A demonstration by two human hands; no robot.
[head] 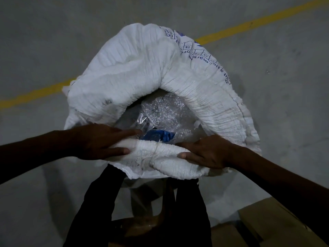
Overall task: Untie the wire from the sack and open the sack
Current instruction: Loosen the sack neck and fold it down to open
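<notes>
Both hands, left point(99, 141) and right point(204, 152), pinch the sack point(142, 68) rim between them; a slip could reclose the mouth.

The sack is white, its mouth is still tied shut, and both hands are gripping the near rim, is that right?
Not quite. The head view shows the sack with its mouth open, bubble wrap visible inside. It is white, and the left hand and right hand grip the near rim.

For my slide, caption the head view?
Both hands roll down the opened white sack's rim.
</notes>
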